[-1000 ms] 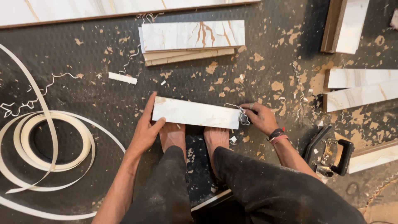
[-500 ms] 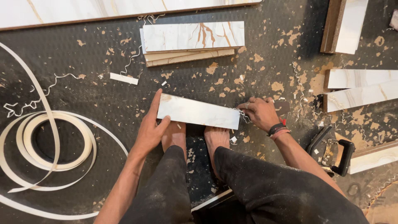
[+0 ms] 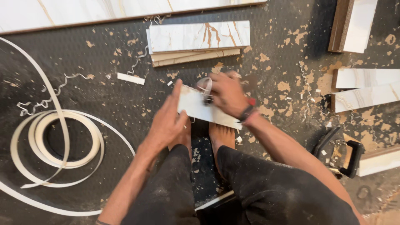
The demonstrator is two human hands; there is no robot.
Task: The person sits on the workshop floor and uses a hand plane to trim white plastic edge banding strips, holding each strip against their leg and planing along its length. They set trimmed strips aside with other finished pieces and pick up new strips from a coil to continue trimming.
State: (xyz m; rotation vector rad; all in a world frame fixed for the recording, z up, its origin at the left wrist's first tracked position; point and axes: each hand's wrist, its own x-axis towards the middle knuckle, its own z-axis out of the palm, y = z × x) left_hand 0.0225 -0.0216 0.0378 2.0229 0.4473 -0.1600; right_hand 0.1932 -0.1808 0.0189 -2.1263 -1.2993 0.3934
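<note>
Dusty dark floor (image 3: 104, 54); both hands grip white board (image 3: 196, 109).

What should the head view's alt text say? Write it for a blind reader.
A crouching person's left hand steadies a small white marble-patterned board above their bare feet, while the blurred right hand works along its top edge. Coiled white edge-banding strip lies on the dark, shaving-strewn floor.

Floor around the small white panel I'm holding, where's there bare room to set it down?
Barest patch: dark floor between the coiled edge banding and the stacked panels, with only a small offcut strip and shavings. Right side is crowded: laminate pieces, a black clamp, thick sawdust.
</note>
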